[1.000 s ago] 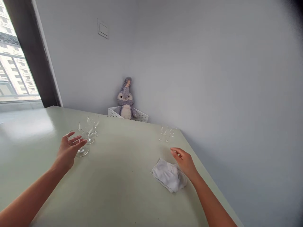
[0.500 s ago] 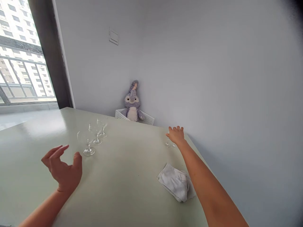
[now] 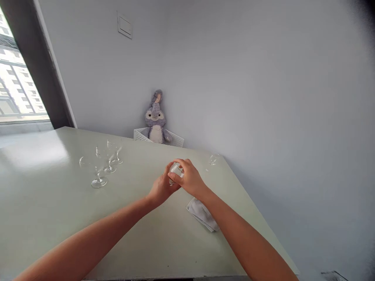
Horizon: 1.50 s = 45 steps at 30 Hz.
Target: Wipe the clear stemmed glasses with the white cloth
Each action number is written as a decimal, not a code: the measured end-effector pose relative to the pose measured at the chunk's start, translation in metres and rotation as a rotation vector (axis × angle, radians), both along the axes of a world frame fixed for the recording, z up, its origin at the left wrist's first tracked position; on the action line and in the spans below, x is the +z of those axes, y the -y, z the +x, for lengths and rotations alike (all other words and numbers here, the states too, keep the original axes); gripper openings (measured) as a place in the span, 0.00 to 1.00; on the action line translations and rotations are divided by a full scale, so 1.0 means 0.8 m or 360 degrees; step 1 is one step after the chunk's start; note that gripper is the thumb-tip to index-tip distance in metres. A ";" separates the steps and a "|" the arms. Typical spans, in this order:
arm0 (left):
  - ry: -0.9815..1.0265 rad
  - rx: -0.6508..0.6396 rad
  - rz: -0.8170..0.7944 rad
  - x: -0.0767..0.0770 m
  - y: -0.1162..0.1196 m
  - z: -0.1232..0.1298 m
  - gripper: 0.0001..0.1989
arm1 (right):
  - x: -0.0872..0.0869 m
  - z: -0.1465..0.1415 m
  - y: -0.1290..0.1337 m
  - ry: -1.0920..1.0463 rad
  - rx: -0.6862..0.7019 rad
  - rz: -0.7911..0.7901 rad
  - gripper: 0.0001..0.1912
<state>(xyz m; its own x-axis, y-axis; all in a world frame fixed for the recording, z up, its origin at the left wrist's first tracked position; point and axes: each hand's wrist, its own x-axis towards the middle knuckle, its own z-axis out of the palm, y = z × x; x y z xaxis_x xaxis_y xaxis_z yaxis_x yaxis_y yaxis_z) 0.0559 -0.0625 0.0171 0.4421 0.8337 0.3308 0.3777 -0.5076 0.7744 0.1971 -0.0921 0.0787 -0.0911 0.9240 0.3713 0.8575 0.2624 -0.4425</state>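
Over the middle of the table, both my hands close around a small clear drinking glass (image 3: 176,170). My left hand (image 3: 161,188) supports it from the left and below. From the right, my right hand (image 3: 190,177) grips it with thumb and fingers. Parts of the glass are hidden behind the fingers. Nearer to me, partly covered by my right forearm, lies a folded grey-white cloth (image 3: 202,212). Another small clear glass (image 3: 213,159) is at the far right corner of the table.
Three stemmed glasses (image 3: 99,182) stand in a slanting row on the left of the pale green table (image 3: 140,238). Behind the far edge, a plush rabbit (image 3: 156,121) sits in a white perforated basket (image 3: 177,140). Grey walls meet behind it, and a window is at left.
My right hand has brought a glass from the far right to the table's middle. My left hand has moved right and closed on it too. The view has shifted slightly.
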 end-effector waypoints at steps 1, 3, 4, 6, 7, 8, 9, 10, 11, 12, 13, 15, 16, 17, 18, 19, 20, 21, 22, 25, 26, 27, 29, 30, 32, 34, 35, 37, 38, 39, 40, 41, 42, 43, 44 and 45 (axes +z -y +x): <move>0.0040 -0.0062 -0.0116 0.000 -0.001 0.004 0.31 | -0.002 0.005 0.014 -0.0093 0.0018 -0.0044 0.27; 0.0064 -0.0067 -0.0202 -0.002 -0.007 -0.002 0.29 | -0.016 0.025 0.045 -0.0095 -0.0057 -0.0135 0.26; 0.0036 -0.0019 -0.0183 -0.003 -0.012 -0.009 0.28 | -0.028 0.037 0.062 0.0036 -0.0134 -0.0201 0.24; -0.0055 0.0088 -0.0085 -0.008 -0.025 -0.026 0.27 | -0.061 0.056 0.091 0.0396 -0.0208 -0.0450 0.16; -0.0097 0.0133 -0.0009 -0.011 -0.032 -0.032 0.27 | -0.078 0.062 0.100 0.0496 -0.0203 -0.0530 0.14; -0.0129 0.0166 0.0085 -0.014 -0.038 -0.037 0.26 | -0.094 0.066 0.106 0.0490 -0.0242 -0.0534 0.11; -0.0153 0.0191 0.0191 -0.018 -0.042 -0.040 0.26 | -0.106 0.067 0.107 0.0403 -0.0256 -0.0537 0.08; -0.0173 0.0212 0.0302 -0.023 -0.045 -0.042 0.26 | -0.115 0.067 0.103 0.0233 -0.0274 -0.0517 0.08; -0.0192 0.0231 0.0409 -0.029 -0.047 -0.042 0.25 | -0.118 0.066 0.095 -0.0012 -0.0302 -0.0485 0.08; -0.0216 0.0245 0.0504 -0.034 -0.048 -0.042 0.25 | -0.117 0.064 0.084 -0.0317 -0.0328 -0.0448 0.09; -0.0245 0.0252 0.0586 -0.039 -0.047 -0.042 0.24 | -0.112 0.061 0.071 -0.0656 -0.0351 -0.0402 0.10; -0.0306 0.0262 0.0707 -0.047 -0.044 -0.043 0.22 | -0.095 0.049 0.046 -0.1317 -0.0375 -0.0313 0.12; -0.0334 0.0269 0.0750 -0.049 -0.043 -0.043 0.22 | -0.087 0.039 0.036 -0.1588 -0.0353 -0.0275 0.13; -0.0354 0.0276 0.0779 -0.051 -0.041 -0.044 0.22 | -0.079 0.028 0.028 -0.1789 -0.0296 -0.0249 0.13; -0.0365 0.0279 0.0797 -0.052 -0.040 -0.045 0.21 | -0.074 0.014 0.023 -0.1904 -0.0215 -0.0240 0.14; -0.0368 0.0285 0.0804 -0.052 -0.039 -0.046 0.21 | -0.071 0.000 0.020 -0.1922 -0.0113 -0.0243 0.15; -0.0369 0.0289 0.0800 -0.051 -0.038 -0.046 0.21 | -0.070 -0.014 0.020 -0.1851 -0.0008 -0.0247 0.16; -0.0368 0.0290 0.0790 -0.050 -0.037 -0.047 0.21 | -0.071 -0.027 0.021 -0.1700 0.0084 -0.0248 0.17; -0.0366 0.0290 0.0775 -0.049 -0.037 -0.047 0.21 | -0.074 -0.037 0.023 -0.1481 0.0150 -0.0242 0.18; -0.0337 0.0253 0.0716 -0.048 -0.034 -0.046 0.23 | -0.081 -0.052 0.030 -0.0659 0.0138 -0.0080 0.15; -0.0314 0.0214 0.0701 -0.048 -0.032 -0.045 0.24 | -0.081 -0.053 0.031 -0.0409 0.0099 0.0002 0.14; -0.0290 0.0176 0.0693 -0.048 -0.030 -0.044 0.25 | -0.081 -0.052 0.032 -0.0200 0.0058 0.0075 0.13; -0.0257 0.0117 0.0711 -0.049 -0.026 -0.042 0.26 | -0.079 -0.049 0.033 0.0021 -0.0027 0.0150 0.13; -0.0261 0.0105 0.0740 -0.050 -0.024 -0.040 0.25 | -0.079 -0.047 0.032 0.0019 -0.0050 0.0135 0.13; -0.0313 0.0096 0.0811 -0.051 -0.022 -0.039 0.25 | -0.084 -0.043 0.029 -0.0217 0.0011 -0.0047 0.12; -0.0407 0.0047 0.0877 -0.050 -0.022 -0.037 0.25 | -0.098 -0.041 0.024 -0.0707 0.0200 -0.0390 0.11; -0.0466 0.0003 0.0909 -0.050 -0.023 -0.037 0.25 | -0.107 -0.040 0.020 -0.1004 0.0296 -0.0566 0.11; -0.0581 -0.0085 0.1013 -0.048 -0.027 -0.037 0.25 | -0.124 -0.037 0.011 -0.1606 0.0357 -0.0787 0.11; -0.0630 -0.0093 0.1085 -0.046 -0.029 -0.037 0.25 | -0.130 -0.036 0.007 -0.1877 0.0318 -0.0808 0.12; -0.0667 -0.0076 0.1165 -0.044 -0.031 -0.036 0.25 | -0.133 -0.035 0.004 -0.2112 0.0262 -0.0790 0.13; -0.0688 -0.0047 0.1242 -0.042 -0.033 -0.036 0.26 | -0.134 -0.034 0.002 -0.2303 0.0200 -0.0751 0.14; -0.0697 -0.0025 0.1311 -0.040 -0.035 -0.036 0.26 | -0.132 -0.032 0.001 -0.2439 0.0157 -0.0721 0.15; -0.0702 -0.0032 0.1361 -0.038 -0.036 -0.036 0.25 | -0.128 -0.030 0.001 -0.2516 0.0146 -0.0713 0.16; -0.0698 -0.0060 0.1382 -0.036 -0.038 -0.037 0.24 | -0.123 -0.028 0.003 -0.2536 0.0157 -0.0714 0.16; -0.0689 -0.0105 0.1372 -0.034 -0.039 -0.038 0.22 | -0.117 -0.026 0.007 -0.2492 0.0182 -0.0722 0.16; -0.0674 -0.0149 0.1327 -0.032 -0.040 -0.039 0.21 | -0.110 -0.023 0.011 -0.2378 0.0215 -0.0726 0.15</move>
<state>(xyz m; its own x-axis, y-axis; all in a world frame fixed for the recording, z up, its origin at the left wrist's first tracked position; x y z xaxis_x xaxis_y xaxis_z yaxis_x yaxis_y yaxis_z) 0.0243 -0.0306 -0.0083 0.7158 0.3552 0.6013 0.4743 -0.8792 -0.0452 0.1786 -0.1013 -0.0094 0.0017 0.9949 -0.1004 -0.4312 -0.0899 -0.8978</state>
